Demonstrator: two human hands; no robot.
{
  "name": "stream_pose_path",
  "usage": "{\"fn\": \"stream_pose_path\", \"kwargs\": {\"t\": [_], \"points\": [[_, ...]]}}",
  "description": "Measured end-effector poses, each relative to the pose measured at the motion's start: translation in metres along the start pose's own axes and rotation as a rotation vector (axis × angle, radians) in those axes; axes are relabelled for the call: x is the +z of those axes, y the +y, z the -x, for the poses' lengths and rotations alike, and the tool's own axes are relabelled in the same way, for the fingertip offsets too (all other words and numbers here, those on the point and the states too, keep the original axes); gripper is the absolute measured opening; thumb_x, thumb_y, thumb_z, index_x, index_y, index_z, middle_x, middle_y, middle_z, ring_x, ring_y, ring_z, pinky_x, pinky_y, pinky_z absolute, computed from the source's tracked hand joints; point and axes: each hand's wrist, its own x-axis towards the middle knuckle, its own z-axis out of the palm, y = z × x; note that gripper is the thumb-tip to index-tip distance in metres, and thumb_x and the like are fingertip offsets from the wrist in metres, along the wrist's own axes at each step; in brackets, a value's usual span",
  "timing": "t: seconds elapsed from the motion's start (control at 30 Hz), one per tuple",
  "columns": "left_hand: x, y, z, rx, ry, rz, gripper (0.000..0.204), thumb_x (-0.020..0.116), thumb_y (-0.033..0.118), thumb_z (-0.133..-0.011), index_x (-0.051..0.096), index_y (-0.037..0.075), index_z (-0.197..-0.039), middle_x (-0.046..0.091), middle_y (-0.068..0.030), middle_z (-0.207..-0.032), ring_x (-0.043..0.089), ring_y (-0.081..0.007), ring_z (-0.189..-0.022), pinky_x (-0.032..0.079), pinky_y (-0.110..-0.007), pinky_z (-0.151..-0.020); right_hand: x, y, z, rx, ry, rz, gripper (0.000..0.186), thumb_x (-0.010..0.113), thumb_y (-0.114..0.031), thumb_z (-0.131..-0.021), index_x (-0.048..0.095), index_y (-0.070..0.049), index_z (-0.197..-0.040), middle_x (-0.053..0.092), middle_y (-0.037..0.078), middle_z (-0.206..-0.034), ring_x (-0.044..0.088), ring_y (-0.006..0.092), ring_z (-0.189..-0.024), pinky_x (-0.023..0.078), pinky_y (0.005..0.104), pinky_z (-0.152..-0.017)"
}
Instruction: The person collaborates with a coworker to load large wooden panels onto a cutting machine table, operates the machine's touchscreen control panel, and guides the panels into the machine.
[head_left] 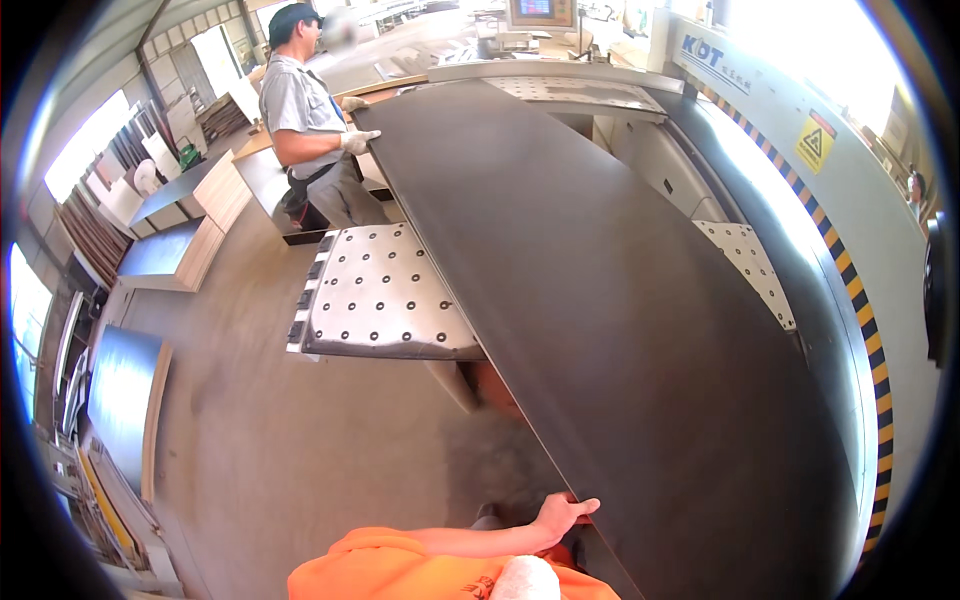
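A long dark board (620,290) with a smooth, dull face stretches across the machine, from beside me to the far side. My left hand (565,515) grips its near left edge, the thumb side on top and the other fingers hidden underneath. My right hand does not show. At the far left end, a co-worker (315,130) in a grey shirt and dark cap holds the same board's edge with a gloved hand (357,140). The board lies over a pale support table (375,285) dotted with round dark fittings.
The machine's long beam (800,140) with black and yellow stripes runs along the right. More dotted table (750,265) shows beyond the board. Stacked panels (170,250) and a low dark-topped stack (128,400) stand at left. A screen (535,10) is at the back.
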Motion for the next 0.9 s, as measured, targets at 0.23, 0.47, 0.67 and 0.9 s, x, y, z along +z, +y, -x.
{"fn": "stream_pose_path", "kwargs": {"t": [0.23, 0.47, 0.67, 0.9], "points": [[-0.047, 0.029, -0.001, 0.066, 0.055, 0.06, 0.021, 0.069, 0.012, -0.087, 0.066, -0.004, -0.101, 0.069, -0.0093, -0.099, 0.067, -0.0197, -0.086, 0.055, -0.033, -0.079, 0.01, 0.027, -0.026, 0.061, -0.146, 0.038, 0.07, 0.051, -0.058, -0.092, 0.043, 0.0, -0.131, 0.048, 0.01, -0.124, 0.045, 0.0269, -0.111, 0.039, 0.041, -0.095], [-0.081, 0.086, -0.038, 0.073, 0.099, -0.263, 0.044, 0.068, 0.031, -0.089, 0.063, -0.011, -0.098, 0.069, -0.0175, -0.083, 0.067, -0.0229, -0.064, 0.057, -0.034, -0.056, 0.252, 0.032, -0.058, -0.442, 0.106, -0.173, 0.038, 0.063, -0.032, -0.091, 0.059, -0.007, -0.12, 0.065, 0.006, -0.115, 0.059, 0.0259, -0.108, 0.047, 0.0377, -0.095], [-0.072, 0.171, -0.056, -0.063, 0.172, -0.716, 0.052, 0.052, 0.043, -0.096, 0.06, -0.008, -0.095, 0.066, -0.0149, -0.067, 0.06, -0.0186, -0.046, 0.044, -0.03, -0.038, 0.338, -0.013, -0.128, -0.301, 0.232, 0.016, 0.041, 0.061, -0.047, -0.09, 0.061, -0.01, -0.109, 0.065, 0.009, -0.112, 0.058, 0.024, -0.109, 0.046, 0.042, -0.091], [-0.048, 0.255, -0.145, -0.089, 0.251, -0.769, 0.042, 0.05, 0.038, -0.098, 0.059, -0.003, -0.1, 0.065, -0.0114, -0.071, 0.053, -0.014, -0.045, 0.038, -0.027, -0.04, 0.341, -0.138, -0.175, -0.401, 0.425, 0.399, 0.052, 0.053, -0.055, -0.093, 0.06, -0.004, -0.087, 0.064, 0.008, -0.069, 0.06, 0.0203, -0.056, 0.046, 0.0334, -0.051]]}}
